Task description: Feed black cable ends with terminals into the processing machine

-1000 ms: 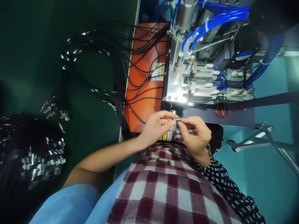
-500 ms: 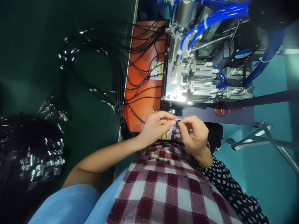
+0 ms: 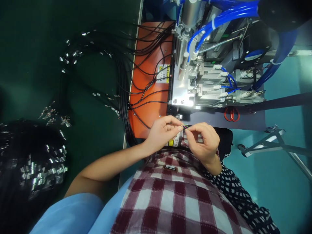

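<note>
My left hand point(image 3: 163, 132) pinches the end of a cable whose thin coloured wires point(image 3: 185, 126) fan out past the fingertips. Close by on the right, my right hand point(image 3: 204, 140) is closed too, thumb and forefinger pinched on the tips of some of these wires. Green, white and dark reddish strands show in the small gap between the hands. The rest of the cable is hidden by my left hand. Both hands are in front of my checked apron point(image 3: 170, 188), near the front edge of the orange plate point(image 3: 146, 125).
A machine point(image 3: 207, 81) with metal cylinders and blue air tubes point(image 3: 224, 14) stands ahead. Black cables point(image 3: 123, 87) drape over the orange plate, left. More cables with shiny ends point(image 3: 44, 169) lie at far left. Red-handled scissors point(image 3: 231, 114) rest on the machine's dark base.
The wires between my hands have spread apart, and several colours now show. My right hand has shifted slightly; my left hand stays almost where it was.
</note>
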`<state>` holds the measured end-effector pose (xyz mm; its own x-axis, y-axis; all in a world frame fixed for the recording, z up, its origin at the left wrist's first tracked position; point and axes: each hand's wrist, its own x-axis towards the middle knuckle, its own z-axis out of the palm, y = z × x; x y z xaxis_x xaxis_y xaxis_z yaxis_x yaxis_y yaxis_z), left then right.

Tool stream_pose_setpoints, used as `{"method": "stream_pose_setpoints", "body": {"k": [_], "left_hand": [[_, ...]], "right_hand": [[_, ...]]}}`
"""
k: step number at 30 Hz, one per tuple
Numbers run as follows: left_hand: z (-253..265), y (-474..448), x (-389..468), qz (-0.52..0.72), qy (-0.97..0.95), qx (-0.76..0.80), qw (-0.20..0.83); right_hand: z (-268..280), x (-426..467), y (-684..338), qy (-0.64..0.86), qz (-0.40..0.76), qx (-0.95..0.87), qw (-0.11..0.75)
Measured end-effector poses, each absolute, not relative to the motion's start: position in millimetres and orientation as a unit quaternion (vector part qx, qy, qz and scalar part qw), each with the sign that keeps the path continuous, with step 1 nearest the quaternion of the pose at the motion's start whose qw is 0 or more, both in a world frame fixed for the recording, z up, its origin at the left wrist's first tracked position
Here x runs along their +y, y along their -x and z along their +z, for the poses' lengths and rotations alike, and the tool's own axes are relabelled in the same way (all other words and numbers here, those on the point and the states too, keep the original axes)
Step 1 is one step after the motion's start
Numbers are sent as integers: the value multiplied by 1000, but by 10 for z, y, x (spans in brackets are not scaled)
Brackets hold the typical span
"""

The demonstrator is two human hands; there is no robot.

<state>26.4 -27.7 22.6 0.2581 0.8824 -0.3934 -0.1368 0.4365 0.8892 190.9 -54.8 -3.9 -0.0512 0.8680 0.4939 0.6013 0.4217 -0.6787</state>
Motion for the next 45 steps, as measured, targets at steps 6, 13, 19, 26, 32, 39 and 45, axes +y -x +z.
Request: {"method": "stream_pose_setpoints", "body": {"k": [6,13,19,26,32,39,45], "left_hand": [[223,-263,-277,371,-388,481,693],[217,-267,-286,367,-389,484,692],[209,-262,-289,367,-398,482,689],[173,-260,-293,365,-416,484,677],[126,-230,-322,356,-588,505,521],[143,-229,-319,348,-599,486,534],[226,-248,-277,352,-510,487,615]], "right_hand": [[-30,-558,-1904,536,184,-683,460],[-25,-551,-1874,558,182,-663,464],[-31,-546,-1858,556,167,-673,458],[4,-543,-1879,528,129,-732,410],[237,-493,-1896,520,62,-802,289],[357,-181,-2061,551,411,-688,231],[233,-32,-2093,476,628,-554,269]]}}
